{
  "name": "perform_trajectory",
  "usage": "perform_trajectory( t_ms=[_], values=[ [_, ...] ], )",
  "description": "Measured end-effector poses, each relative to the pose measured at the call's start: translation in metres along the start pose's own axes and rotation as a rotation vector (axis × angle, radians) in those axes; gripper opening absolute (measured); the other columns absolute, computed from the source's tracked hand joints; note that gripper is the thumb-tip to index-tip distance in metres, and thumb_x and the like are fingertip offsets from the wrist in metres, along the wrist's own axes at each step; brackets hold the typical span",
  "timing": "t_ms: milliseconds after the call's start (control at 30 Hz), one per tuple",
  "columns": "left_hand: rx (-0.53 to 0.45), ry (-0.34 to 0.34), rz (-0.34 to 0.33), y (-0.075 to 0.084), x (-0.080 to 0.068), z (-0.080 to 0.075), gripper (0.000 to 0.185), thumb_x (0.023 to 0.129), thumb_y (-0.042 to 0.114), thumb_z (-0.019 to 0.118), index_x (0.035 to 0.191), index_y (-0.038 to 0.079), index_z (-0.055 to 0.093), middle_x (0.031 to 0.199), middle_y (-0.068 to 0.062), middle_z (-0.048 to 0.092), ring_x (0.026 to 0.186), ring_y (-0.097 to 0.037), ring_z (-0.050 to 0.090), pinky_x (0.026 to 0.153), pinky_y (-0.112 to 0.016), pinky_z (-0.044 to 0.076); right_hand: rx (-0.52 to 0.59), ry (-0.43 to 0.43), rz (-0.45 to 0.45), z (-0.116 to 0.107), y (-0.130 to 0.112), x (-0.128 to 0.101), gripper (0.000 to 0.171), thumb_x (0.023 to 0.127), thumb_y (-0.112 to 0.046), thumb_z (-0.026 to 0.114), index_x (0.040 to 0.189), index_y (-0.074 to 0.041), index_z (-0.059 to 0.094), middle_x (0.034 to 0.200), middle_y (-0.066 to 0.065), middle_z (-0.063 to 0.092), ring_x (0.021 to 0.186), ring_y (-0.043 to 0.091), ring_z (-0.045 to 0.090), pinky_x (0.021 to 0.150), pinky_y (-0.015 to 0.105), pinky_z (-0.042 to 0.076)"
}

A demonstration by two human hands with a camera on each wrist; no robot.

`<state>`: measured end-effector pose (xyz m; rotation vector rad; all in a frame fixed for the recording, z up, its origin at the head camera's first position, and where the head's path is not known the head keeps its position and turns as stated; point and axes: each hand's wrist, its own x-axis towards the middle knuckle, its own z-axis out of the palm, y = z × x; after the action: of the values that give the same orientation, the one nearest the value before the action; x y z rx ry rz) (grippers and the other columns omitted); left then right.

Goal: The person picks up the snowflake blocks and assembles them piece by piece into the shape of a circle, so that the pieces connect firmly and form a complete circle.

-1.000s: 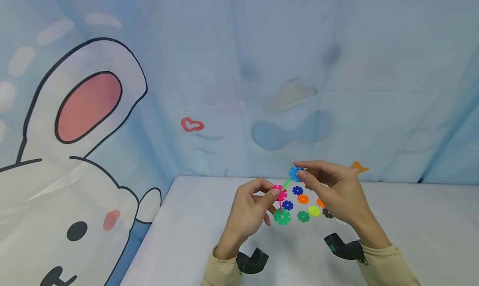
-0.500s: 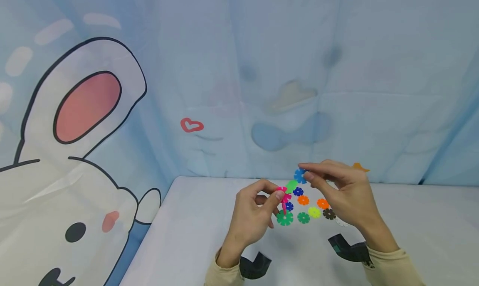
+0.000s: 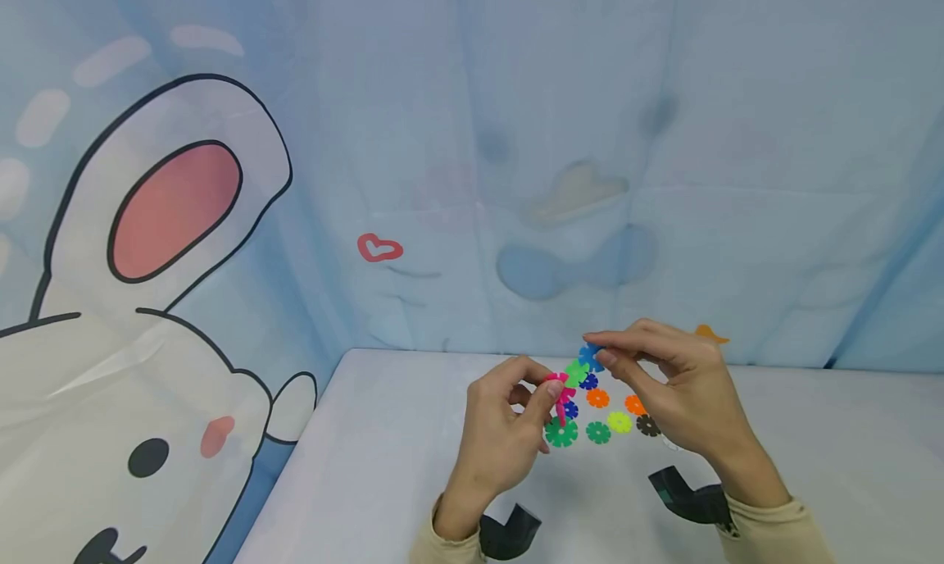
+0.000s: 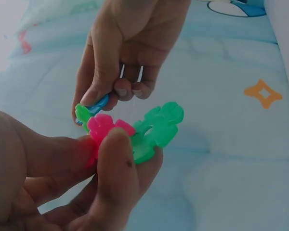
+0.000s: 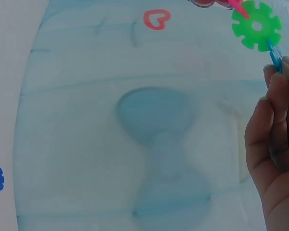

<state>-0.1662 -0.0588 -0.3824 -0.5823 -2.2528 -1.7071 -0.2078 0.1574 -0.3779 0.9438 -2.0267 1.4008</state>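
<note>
My left hand [image 3: 501, 425] pinches a pink notched plastic disc [image 4: 102, 126] between thumb and forefinger. It belongs to a joined chain of snowflake discs: a larger green disc [image 3: 562, 433] hangs at the lower end, and a light green disc [image 5: 254, 29] stands at the upper end. With thumb and forefinger, my right hand [image 3: 682, 384] pinches a blue disc [image 3: 589, 356]. In the right wrist view the blue disc meets the lower edge of the light green one, edge-on; whether their slots interlock I cannot tell. Fingers partly cover the pink and blue discs.
Loose discs lie on the white table [image 3: 354, 466] beyond and between the hands: dark blue [image 3: 587, 381], orange [image 3: 598, 398], yellow [image 3: 619, 422], green [image 3: 598, 432] and dark brown [image 3: 647, 425]. A printed light-blue curtain [image 3: 413, 154] hangs behind the table's far edge.
The chain has turned, so the light green disc shows more of its face. The blue disc moved right, apart from it, then came back down against its edge.
</note>
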Motion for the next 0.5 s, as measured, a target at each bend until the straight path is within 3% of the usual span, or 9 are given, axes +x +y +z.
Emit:
perform_trajectory(
  t_ms=[133,233,333,500],
  values=[
    [0.012,0.026,0.053,0.003,-0.0033,0.001,0.009,0.103,0.008,0.069,0.096,0.003,0.071,0.09,-0.01,0.066,0.061,-0.005,0.065,0.045,-0.027,0.058,0.007,0.014,-0.054,0.0042,-0.0012,0.0002,0.045,0.079,0.026,0.076,0.113,-0.004,0.081,0.087,0.003,0.073,0.077,0.006,0.062,0.067,0.015,0.054],
    [-0.002,0.024,0.064,0.0053,-0.0043,0.0016,0.009,0.104,0.007,0.069,0.096,0.002,0.07,0.09,-0.011,0.065,0.062,-0.005,0.066,0.045,-0.028,0.058,0.025,0.013,-0.044,0.0056,-0.0018,-0.0001,0.043,0.08,0.026,0.075,0.112,-0.002,0.08,0.089,0.004,0.073,0.076,0.006,0.06,0.066,0.016,0.053],
    [-0.049,-0.01,0.026,0.0073,-0.0033,0.0019,0.01,0.105,0.007,0.066,0.097,0.001,0.067,0.089,-0.013,0.063,0.059,-0.005,0.064,0.046,-0.035,0.06,0.017,0.015,-0.009,0.005,-0.0019,-0.0003,0.04,0.083,0.023,0.075,0.115,-0.002,0.079,0.093,0.003,0.075,0.078,0.007,0.061,0.074,0.014,0.056],
    [-0.151,-0.09,-0.117,0.0084,0.0005,0.0001,0.013,0.108,0.012,0.061,0.105,-0.001,0.059,0.091,-0.014,0.064,0.059,-0.011,0.068,0.052,-0.036,0.063,-0.046,0.041,0.05,0.0069,-0.0011,0.0001,0.04,0.087,0.015,0.077,0.122,-0.005,0.075,0.088,0.001,0.075,0.077,0.006,0.069,0.083,0.012,0.058]
  ],
)
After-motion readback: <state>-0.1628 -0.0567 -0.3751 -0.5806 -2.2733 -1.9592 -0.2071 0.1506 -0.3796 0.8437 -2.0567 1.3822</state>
